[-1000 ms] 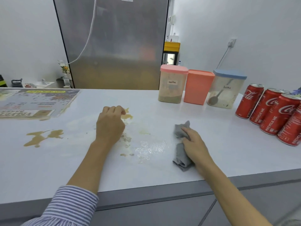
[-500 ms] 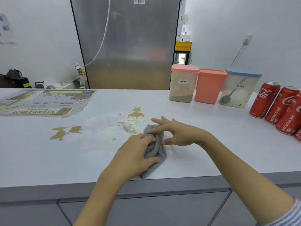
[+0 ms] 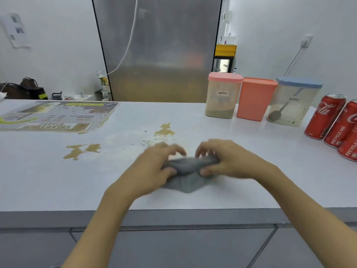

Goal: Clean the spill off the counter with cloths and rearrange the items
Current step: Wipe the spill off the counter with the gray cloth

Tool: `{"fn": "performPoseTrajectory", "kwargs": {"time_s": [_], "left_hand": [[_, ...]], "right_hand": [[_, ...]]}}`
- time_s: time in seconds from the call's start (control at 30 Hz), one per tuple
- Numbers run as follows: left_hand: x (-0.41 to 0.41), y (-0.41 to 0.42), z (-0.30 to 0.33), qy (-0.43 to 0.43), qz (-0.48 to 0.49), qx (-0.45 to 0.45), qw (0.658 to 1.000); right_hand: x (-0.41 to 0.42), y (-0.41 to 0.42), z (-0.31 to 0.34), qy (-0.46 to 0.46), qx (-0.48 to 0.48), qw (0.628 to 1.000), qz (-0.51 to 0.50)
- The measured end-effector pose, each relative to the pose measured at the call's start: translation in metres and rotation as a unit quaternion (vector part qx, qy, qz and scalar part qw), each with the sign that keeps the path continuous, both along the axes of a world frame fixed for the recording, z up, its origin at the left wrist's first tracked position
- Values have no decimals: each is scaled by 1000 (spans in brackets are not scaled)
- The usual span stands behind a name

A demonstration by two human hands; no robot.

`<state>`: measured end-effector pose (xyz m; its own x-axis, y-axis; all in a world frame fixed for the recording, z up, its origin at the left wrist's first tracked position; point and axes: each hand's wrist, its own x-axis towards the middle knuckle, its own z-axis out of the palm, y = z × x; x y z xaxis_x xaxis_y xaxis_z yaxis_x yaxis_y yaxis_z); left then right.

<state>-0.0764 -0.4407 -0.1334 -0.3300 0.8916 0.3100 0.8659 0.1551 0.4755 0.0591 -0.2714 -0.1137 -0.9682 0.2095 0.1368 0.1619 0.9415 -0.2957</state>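
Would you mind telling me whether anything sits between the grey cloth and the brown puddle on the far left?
Nothing visible does. Both hands, left and right, grip the grey cloth, and only bare counter lies between it and the brown puddle.

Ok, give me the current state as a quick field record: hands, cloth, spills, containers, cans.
left hand: grips grey cloth
right hand: grips grey cloth
grey cloth: bunched between both hands, on the counter
brown puddles: one left, one beyond the hands, unwiped
crumbs: near far puddle
containers: mocha, orange, latte, upright
cans: upright, far right
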Motion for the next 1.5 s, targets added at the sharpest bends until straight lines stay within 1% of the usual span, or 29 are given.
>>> {"fn": "performPoseTrajectory", "kwargs": {"time_s": [0.03, 0.07, 0.13, 0.2, 0.3, 0.4, 0.47, 0.53, 0.57, 0.63, 0.7, 0.77, 0.87, 0.93, 1.0, 1.07, 1.1, 1.13, 1.17, 1.2, 1.23, 1.27, 1.33, 1.37, 1.43, 1.5], "left_hand": [[8, -1, -5, -7, -29, -46, 998], [14, -1, -10, -3, -45, -82, 996], [16, 8, -18, 6, -35, -100, 994], [6, 26, -22, 11, 20, -85, 996], [-23, 66, -29, 83, 148, -84, 982], [-43, 86, -17, 118, 195, -86, 970], [-48, 73, -2, 99, 193, -44, 975], [-42, 43, 16, 41, 186, 15, 982], [-37, 25, 22, 10, 174, 16, 985], [-23, -9, 20, -16, 141, -57, 988], [-13, -31, 7, -42, 123, -134, 982], [-14, -36, -3, -82, 128, -147, 977], [-40, -15, -4, -70, 170, -148, 972], [-65, 9, -3, -42, 209, -116, 970], [-83, 27, -2, 16, 227, -84, 970], [-92, 28, 6, 67, 222, -68, 970], [-95, 22, 15, 62, 212, -54, 974], [-99, 12, 24, 37, 198, -44, 978], [-100, -3, 33, 14, 184, -42, 982], [-99, -21, 39, 3, 167, -60, 984], [-97, -38, 40, 2, 147, -93, 985], [-94, -52, 36, 0, 130, -137, 982], [-90, -71, 26, -14, 108, -221, 969], [-91, -75, 20, -31, 100, -242, 964], [-102, -67, 15, -48, 102, -223, 968], [-117, -45, 10, -20, 131, -159, 978]], "right_hand": [[8, -1, -8, -44, -8, 999, 8], [13, 0, -16, -64, -15, 998, 8], [9, 6, -25, -52, -47, 998, -7], [-11, 16, -28, -28, -63, 997, -35], [-62, 38, -37, 38, -49, 994, -86], [-101, 45, -40, 56, -31, 992, -109], [-100, 41, -26, 85, -36, 991, -101], [-79, 25, -8, 121, -79, 987, -72], [-66, 13, -4, 122, -94, 987, -45], [-41, -13, -9, 71, -92, 993, 26], [-27, -32, -28, 3, -51, 995, 81], [-29, -34, -38, -21, -33, 996, 84], [-60, -20, -35, -1, -74, 996, 47], [-92, -9, -38, 33, -64, 997, -3], [-122, -3, -42, 60, -38, 997, -41], [-137, -3, -37, 72, -18, 995, -61], [-137, -5, -29, 87, -17, 994, -67], [-133, -9, -21, 105, -34, 992, -68], [-125, -17, -14, 120, -67, 989, -62], [-116, -31, -9, 122, -102, 986, -44], [-106, -45, -9, 112, -123, 986, -22], [-98, -58, -14, 94, -120, 988, 3], [-90, -83, -35, 51, -78, 995, 44], [-90, -89, -44, 41, -67, 996, 47], [-99, -86, -48, 49, -78, 995, 23], [-118, -71, -49, 78, -67, 994, -36]]}}
